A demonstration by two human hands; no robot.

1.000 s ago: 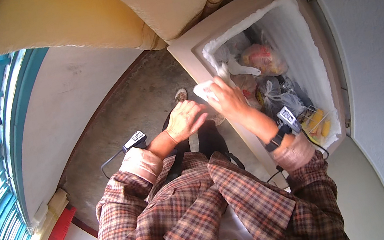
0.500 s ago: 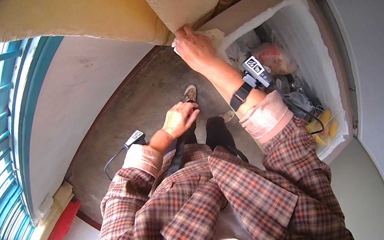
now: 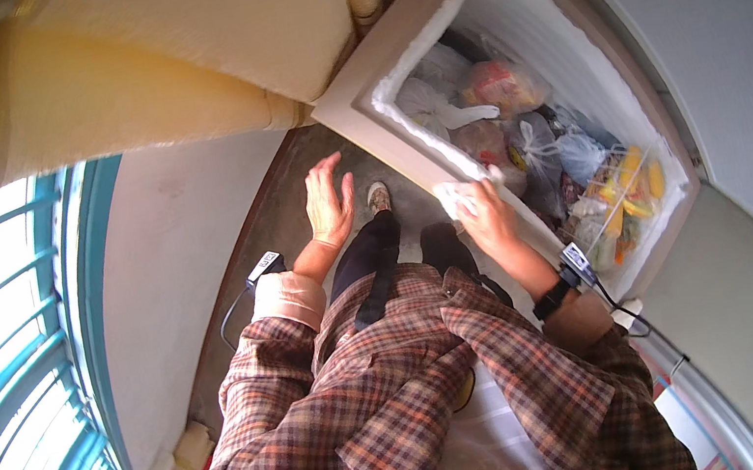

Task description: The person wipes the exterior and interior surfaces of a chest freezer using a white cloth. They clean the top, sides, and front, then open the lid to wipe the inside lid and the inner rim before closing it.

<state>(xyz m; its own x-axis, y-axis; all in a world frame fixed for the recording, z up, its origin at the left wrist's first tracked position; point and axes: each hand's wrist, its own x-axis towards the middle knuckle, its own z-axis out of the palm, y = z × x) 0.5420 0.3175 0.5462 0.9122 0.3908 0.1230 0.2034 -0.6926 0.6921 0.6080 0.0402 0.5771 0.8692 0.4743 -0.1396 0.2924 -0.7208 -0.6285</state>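
Note:
A white cloth (image 3: 456, 201), crumpled, is bunched in my right hand (image 3: 487, 216), which is closed on it at the left outer edge of an open chest freezer (image 3: 345, 106). Whether it is fabric or paper I cannot tell. My left hand (image 3: 329, 205) hangs in the air left of the freezer, fingers stretched out and holding nothing. Frost lines the freezer's inner walls. Inside lie a bag with red and pale contents (image 3: 503, 86), several knotted plastic bags (image 3: 537, 153) and yellow food packs (image 3: 635, 182) at the near end.
The freezer's raised lid (image 3: 695, 52) stands on the right. A yellowish padded sofa (image 3: 196, 46) adjoins the freezer's far corner. To the left are a white wall (image 3: 188, 237) and a window with teal bars (image 3: 55, 279). My feet (image 3: 378, 197) stand on a concrete floor.
My right hand has come back toward me with the cloth, from the freezer's far corner along its edge. My left hand has risen away from my body, its fingers straightening. The view has turned.

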